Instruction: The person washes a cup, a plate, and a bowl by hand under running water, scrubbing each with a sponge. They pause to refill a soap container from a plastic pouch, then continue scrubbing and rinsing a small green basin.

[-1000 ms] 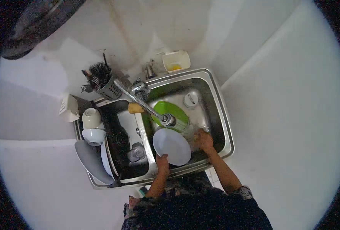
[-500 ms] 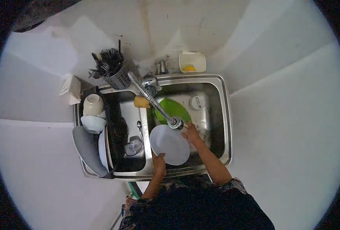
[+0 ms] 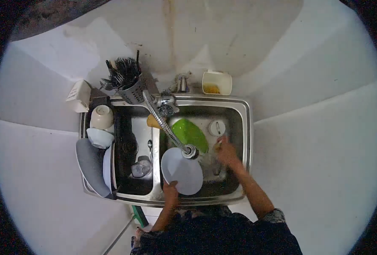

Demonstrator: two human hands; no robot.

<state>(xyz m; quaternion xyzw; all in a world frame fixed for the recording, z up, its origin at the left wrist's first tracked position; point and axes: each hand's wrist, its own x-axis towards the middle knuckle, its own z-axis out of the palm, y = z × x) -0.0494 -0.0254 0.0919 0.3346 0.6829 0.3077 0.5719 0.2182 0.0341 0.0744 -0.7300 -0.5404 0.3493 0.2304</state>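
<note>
My left hand grips the near-left rim of a white plate, thumb on top, tilted over the right sink basin. The metal spray head of a flexible tap hose hangs right above the plate's far edge. To the right of the plate is my right hand, off the rim and smeared by motion; I cannot tell whether its fingers hold anything. Just beyond its fingers lies a round white drain cover. A bright green dish rests in the basin behind the plate, partly hidden by the hose.
A yellow sponge sits on the sink divider. In the left basin are a clear glass and a spoon. Bowls and plates stand in a rack at left. Behind are a cutlery holder and a white tub.
My right hand has left the plate's right edge and moved right, toward the drain cover. The plate stays in my left hand. The whole view has shifted slightly.
</note>
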